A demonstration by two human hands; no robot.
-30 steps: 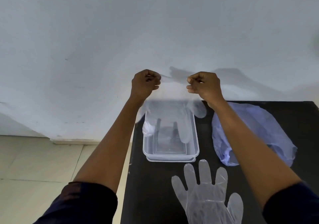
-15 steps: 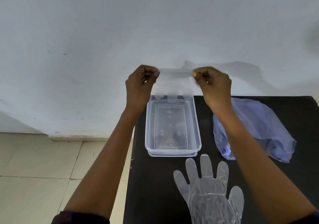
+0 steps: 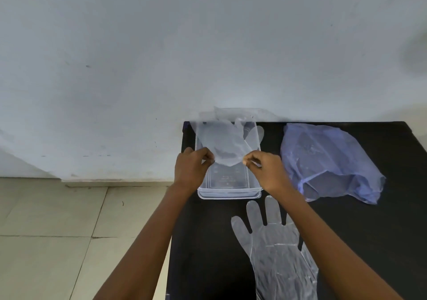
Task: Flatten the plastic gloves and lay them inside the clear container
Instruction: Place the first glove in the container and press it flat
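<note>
The light is soft and even, rather dim, with a cool grey-blue tone on the wall (image 3: 208, 45). No strong shadows fall. The black bench (image 3: 346, 230) looks very dark and shows almost no detail. The held glove (image 3: 226, 142) is blurred at its far edge. The wide lens bends the floor (image 3: 57, 230) lines near the edges. Small glare lines shine on the flat glove (image 3: 277, 253).

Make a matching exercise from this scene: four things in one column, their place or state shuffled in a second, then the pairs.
Things
1. held glove
2. flat glove
3. blue bag
4. clear container

Places or states
A. crumpled, right of the container
B. pinched by the left hand and right hand
C. under the held glove
D. spread on the black table, nearest the camera

Pairs: 1-B, 2-D, 3-A, 4-C
</note>
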